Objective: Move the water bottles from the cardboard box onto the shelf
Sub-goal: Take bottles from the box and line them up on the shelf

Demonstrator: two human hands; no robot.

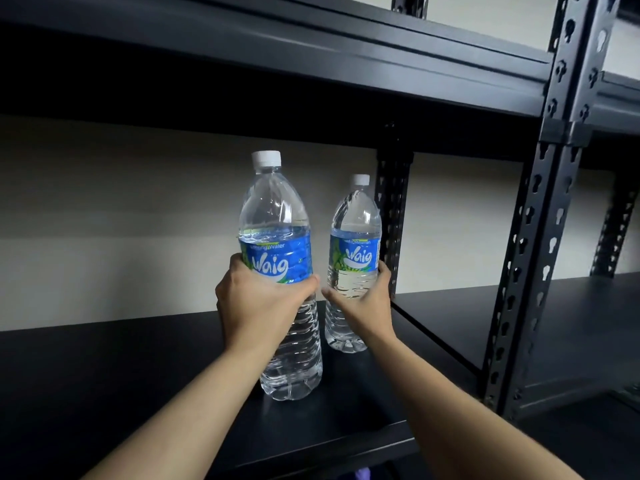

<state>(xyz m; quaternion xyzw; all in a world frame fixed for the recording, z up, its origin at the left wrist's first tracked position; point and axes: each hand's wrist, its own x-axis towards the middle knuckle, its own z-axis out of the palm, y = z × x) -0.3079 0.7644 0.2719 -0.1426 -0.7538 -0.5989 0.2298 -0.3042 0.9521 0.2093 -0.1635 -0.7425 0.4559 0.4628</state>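
Note:
Two clear water bottles with white caps and blue labels are on the black shelf (104, 368). The nearer, larger-looking bottle (277, 223) stands upright close to the shelf's front, and my left hand (259, 306) is wrapped around its middle, just below the label. The farther bottle (356, 237) stands deeper in, to the right, near the rear post. My right hand (363, 299) cups its lower half, thumb on the left, fingers on the right. The cardboard box is out of sight.
A black shelf board (311, 64) runs low overhead. Perforated black uprights stand at the right front (519, 271) and behind the farther bottle (391, 209). Another shelf bay (554, 323) continues to the right. A pale wall lies behind.

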